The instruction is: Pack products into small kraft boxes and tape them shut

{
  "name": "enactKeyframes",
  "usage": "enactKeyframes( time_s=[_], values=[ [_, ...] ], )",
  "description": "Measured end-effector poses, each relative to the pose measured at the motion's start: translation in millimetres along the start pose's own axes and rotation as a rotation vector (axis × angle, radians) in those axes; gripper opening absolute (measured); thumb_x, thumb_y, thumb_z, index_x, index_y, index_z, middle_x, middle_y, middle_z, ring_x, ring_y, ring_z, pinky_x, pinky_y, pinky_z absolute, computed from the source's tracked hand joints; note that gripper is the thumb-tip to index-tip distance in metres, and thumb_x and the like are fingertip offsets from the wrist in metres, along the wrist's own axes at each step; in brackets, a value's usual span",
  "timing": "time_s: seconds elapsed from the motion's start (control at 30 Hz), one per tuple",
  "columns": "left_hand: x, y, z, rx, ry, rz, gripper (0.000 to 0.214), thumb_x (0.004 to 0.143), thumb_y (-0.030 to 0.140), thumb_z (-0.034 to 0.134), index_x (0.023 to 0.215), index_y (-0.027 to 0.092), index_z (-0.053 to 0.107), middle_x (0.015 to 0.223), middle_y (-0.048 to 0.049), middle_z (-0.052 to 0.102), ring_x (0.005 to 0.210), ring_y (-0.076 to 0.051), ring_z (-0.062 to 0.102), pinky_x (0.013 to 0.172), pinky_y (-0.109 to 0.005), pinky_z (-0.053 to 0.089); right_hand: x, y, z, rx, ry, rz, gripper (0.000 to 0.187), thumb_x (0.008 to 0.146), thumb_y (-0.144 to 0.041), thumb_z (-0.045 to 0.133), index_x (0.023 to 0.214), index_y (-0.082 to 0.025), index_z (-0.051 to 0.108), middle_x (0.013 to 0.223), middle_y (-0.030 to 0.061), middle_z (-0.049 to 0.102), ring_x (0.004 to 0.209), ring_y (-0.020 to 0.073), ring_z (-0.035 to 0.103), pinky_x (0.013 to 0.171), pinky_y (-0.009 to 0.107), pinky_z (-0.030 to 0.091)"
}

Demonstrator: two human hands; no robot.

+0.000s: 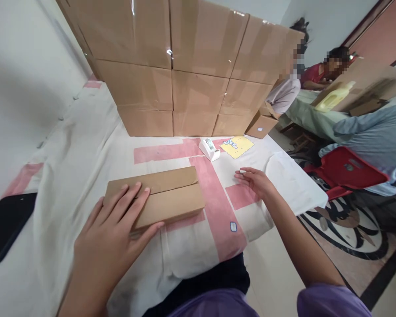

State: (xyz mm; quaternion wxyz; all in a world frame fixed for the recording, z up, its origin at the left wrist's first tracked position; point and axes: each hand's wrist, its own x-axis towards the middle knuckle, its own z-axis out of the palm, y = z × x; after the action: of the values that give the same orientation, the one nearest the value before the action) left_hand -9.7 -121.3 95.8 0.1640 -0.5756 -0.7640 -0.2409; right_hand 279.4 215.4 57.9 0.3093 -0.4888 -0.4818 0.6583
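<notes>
A closed brown cardboard box lies lengthwise on the cloth-covered table. My left hand grips its left end, fingers spread over the top and thumb along the near side. To the right of the box, my right hand hovers over the cloth with its fingers loosely bent and apart. A pale spot shows at its fingertips, too small to make out. Beyond the box stands a small white dispenser, beside a yellow patterned card. A small blue-edged label lies near the table's front edge.
Taped cardboard boxes form a tall stack at the back. A smaller labelled box stands at its right end. A dark phone-like slab lies far left. Other people sit at right, near a red chair and a yellow bottle.
</notes>
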Motion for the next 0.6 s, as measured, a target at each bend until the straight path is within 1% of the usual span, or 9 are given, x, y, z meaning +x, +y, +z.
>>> enactKeyframes(
  time_s=[0.07,0.13,0.17,0.23,0.3,0.37,0.43,0.53,0.6],
  values=[
    [1,-1,0.0,-0.005,0.007,0.002,0.069,0.093,0.060,0.051,0.155,0.032,0.037,0.153,-0.0032,0.051,0.139,-0.034,0.050,0.120,-0.054,0.031,38,-16,1,-0.082,0.025,-0.033,0.016,0.079,-0.010,0.068,0.094,-0.016,0.065,0.104,0.0146,0.076,0.090,0.0237,0.077,0.074,0.034,0.066],
    [3,-2,0.2,-0.008,0.009,0.004,0.069,0.093,0.062,0.049,0.154,0.032,0.038,0.152,-0.0029,0.052,0.136,-0.034,0.052,0.120,-0.055,0.032,77,-33,3,-0.255,0.091,-0.139,0.010,0.084,-0.016,0.064,0.094,-0.016,0.065,0.105,0.0150,0.075,0.089,0.0240,0.076,0.073,0.036,0.064],
    [3,-2,0.4,-0.012,0.006,0.002,0.069,0.093,0.063,0.047,0.154,0.033,0.038,0.152,-0.0028,0.052,0.135,-0.035,0.052,0.119,-0.056,0.032,96,-40,4,-0.341,0.139,-0.203,0.010,0.086,-0.019,0.061,0.095,-0.015,0.064,0.106,0.0155,0.074,0.088,0.0237,0.076,0.073,0.036,0.063],
    [5,-4,1.4,-0.021,-0.009,-0.006,0.070,0.093,0.065,0.044,0.154,0.034,0.038,0.152,-0.0025,0.053,0.135,-0.035,0.052,0.118,-0.057,0.033,129,-50,7,-0.482,0.239,-0.321,0.016,0.091,-0.022,0.055,0.101,-0.014,0.063,0.109,0.0161,0.072,0.088,0.0220,0.074,0.074,0.035,0.060],
    [6,-5,3.2,-0.026,-0.025,-0.020,0.070,0.092,0.065,0.043,0.155,0.034,0.037,0.152,-0.0020,0.052,0.136,-0.035,0.051,0.118,-0.058,0.033,154,-55,8,-0.687,0.312,-0.442,0.022,0.094,-0.021,0.048,0.108,-0.013,0.062,0.108,0.0159,0.070,0.090,0.0204,0.070,0.077,0.034,0.055],
    [8,-6,5.5,-0.025,-0.030,-0.034,0.070,0.092,0.065,0.044,0.155,0.035,0.036,0.152,-0.0015,0.052,0.137,-0.035,0.051,0.118,-0.058,0.033,170,-53,8,-0.931,0.345,-0.561,0.026,0.096,-0.021,0.043,0.110,-0.011,0.063,0.105,0.0164,0.069,0.095,0.0212,0.065,0.085,0.038,0.049],
    [10,-7,7.8,-0.024,-0.031,-0.039,0.071,0.091,0.064,0.044,0.155,0.035,0.036,0.152,-0.0013,0.052,0.137,-0.035,0.051,0.118,-0.059,0.033,178,-47,6,-1.089,0.335,-0.620,0.024,0.095,-0.020,0.046,0.104,-0.010,0.066,0.105,0.0175,0.067,0.101,0.0242,0.059,0.092,0.042,0.044],
    [13,-7,10.2,-0.025,-0.027,-0.036,0.071,0.091,0.064,0.044,0.155,0.036,0.035,0.151,-0.0011,0.053,0.135,-0.035,0.052,0.118,-0.059,0.033,181,-35,2,-1.169,0.278,-0.634,0.015,0.087,-0.020,0.057,0.087,-0.014,0.070,0.108,0.0171,0.065,0.108,0.0299,0.052,0.096,0.045,0.041],
    [15,-7,11.1,-0.022,-0.018,-0.034,0.071,0.091,0.064,0.046,0.155,0.037,0.035,0.151,-0.0005,0.054,0.134,-0.035,0.053,0.118,-0.059,0.033,180,-30,0,-1.211,0.240,-0.646,0.016,0.085,-0.025,0.060,0.080,-0.016,0.072,0.107,0.0159,0.064,0.110,0.0321,0.049,0.099,0.047,0.041]
  ],
)
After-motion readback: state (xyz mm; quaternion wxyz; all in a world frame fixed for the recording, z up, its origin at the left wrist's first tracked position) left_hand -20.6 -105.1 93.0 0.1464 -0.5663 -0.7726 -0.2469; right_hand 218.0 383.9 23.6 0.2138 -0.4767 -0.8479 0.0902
